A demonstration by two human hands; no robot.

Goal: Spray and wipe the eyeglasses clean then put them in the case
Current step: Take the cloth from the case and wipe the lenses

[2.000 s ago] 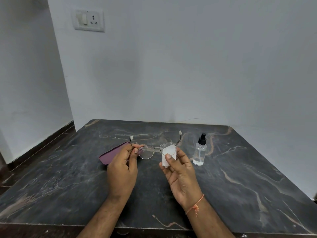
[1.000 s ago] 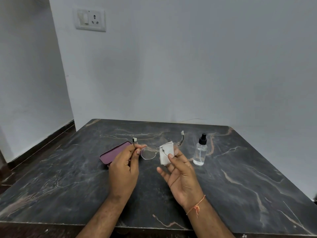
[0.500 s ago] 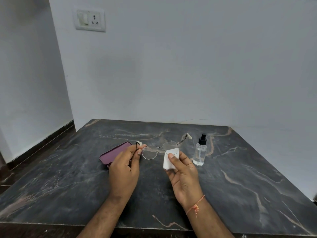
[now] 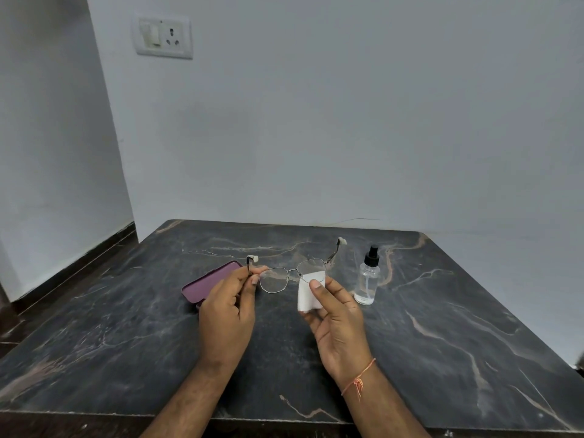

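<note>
Left hand [image 4: 228, 306] pinches eyeglasses [image 4: 286, 275] steady left of spray bottle [image 4: 367, 277]; right hand [image 4: 336, 314] grip pinches cloth [image 4: 309, 290] onto lens, wiping.

No readable text in my feed.
I checked the spray bottle [image 4: 367, 279], the purple case [image 4: 211, 280], the white cloth [image 4: 308, 291], the eyeglasses [image 4: 286, 273] and the wall socket plate [image 4: 163, 37]: no label, brand, number or sign that I can make out on any of them. Bench [image 4: 442, 327] is plain dark marble with veining only.
</note>
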